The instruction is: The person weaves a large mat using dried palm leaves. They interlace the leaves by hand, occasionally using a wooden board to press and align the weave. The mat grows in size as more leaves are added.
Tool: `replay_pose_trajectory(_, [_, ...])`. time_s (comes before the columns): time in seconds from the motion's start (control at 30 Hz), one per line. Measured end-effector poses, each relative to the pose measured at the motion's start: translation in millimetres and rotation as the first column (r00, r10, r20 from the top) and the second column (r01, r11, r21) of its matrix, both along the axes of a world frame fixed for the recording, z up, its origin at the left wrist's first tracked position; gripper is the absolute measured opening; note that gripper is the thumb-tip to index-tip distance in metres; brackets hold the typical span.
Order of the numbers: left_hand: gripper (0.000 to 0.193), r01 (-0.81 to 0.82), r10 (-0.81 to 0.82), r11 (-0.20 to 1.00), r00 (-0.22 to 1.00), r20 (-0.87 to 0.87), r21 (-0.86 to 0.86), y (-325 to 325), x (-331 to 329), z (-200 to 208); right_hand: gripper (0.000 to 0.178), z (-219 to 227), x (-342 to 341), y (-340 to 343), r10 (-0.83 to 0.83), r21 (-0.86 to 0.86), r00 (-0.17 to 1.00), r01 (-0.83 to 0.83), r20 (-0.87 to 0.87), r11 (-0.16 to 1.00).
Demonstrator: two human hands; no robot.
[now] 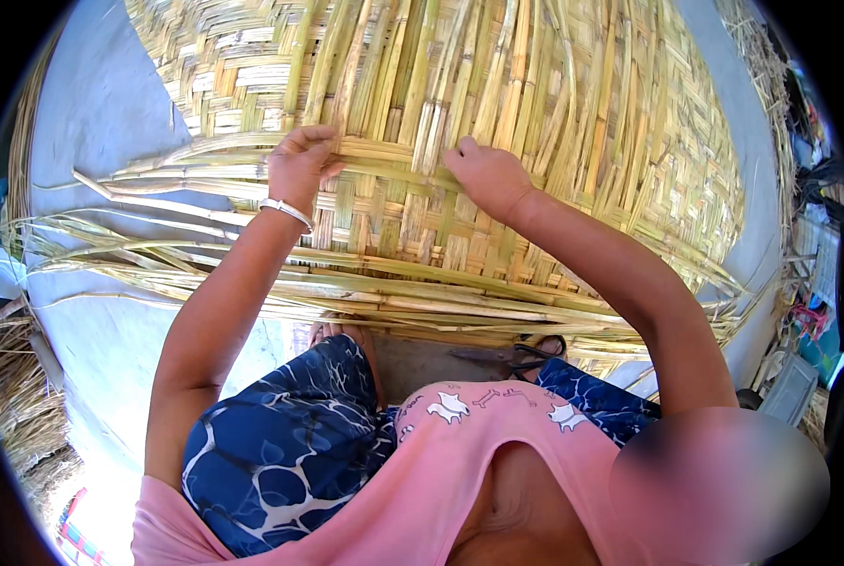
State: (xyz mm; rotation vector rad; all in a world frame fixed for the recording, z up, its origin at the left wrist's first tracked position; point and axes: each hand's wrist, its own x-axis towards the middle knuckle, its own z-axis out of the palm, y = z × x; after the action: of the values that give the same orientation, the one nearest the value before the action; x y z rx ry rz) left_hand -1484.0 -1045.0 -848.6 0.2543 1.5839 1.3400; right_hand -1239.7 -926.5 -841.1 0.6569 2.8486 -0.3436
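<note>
A large woven mat (384,222) of yellow-green flat reed strips spreads out in front of me, its loose lengthwise strips (497,85) lying over the far part. My left hand (299,170), with a pale bangle on the wrist, is closed with finger and thumb on a crosswise reed strip (384,172). Farther right along the same strip, my right hand (490,179) is closed on it, knuckles up, its fingertips partly hidden. Between the hands the strip lies across the lengthwise ones, close against the woven rows.
Loose strip ends (129,250) fan out at the left. A bundle of long strips (422,294) crosses the mat's near side, just before my feet. Dry stalks (16,387) are heaped at the left edge. A grey plastic container (788,389) stands at the right among clutter.
</note>
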Motion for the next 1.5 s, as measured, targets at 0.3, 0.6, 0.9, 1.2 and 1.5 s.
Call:
replay_pose_trajectory(0.3, [0.013, 0.081, -0.109, 0.987, 0.972, 0.207, 0.136, -10.6, -58.5, 12.2, 0.022, 18.8, -75.2, -16.5, -0.173, -0.273, 0.971, 0.123, -0.168, 0.954])
replay_pose_trajectory(0.6, [0.016, 0.342, -0.386, 0.892, 0.917, 0.103, 0.296, 38.0, -52.7, 26.0, 0.022, 15.0, -89.7, -24.7, -0.577, -0.425, 0.783, 0.452, -0.233, 0.784])
replay_pose_trajectory(0.9, [0.046, 0.479, -0.624, 0.770, 0.429, -0.653, -0.422, 97.5, -57.7, -1.8, 0.025, 7.0, -86.6, -29.5, -0.788, -0.594, 0.576, 0.563, -0.217, 0.575])
replay_pose_trajectory(1.2, [0.046, 0.335, -0.590, 0.750, -0.049, -0.806, -0.570, 83.5, -39.6, 3.4, 0.026, 15.1, -80.8, -30.7, -0.820, -0.658, 0.542, 0.551, -0.185, 0.513])
replay_pose_trajectory(1.5, [0.029, 0.631, -0.647, 0.762, 0.741, -0.180, -0.144, 123.0, -49.4, -0.2, 0.022, 2.9, -78.6, -25.0, -0.895, -0.752, 0.428, 0.548, -0.124, 0.366])
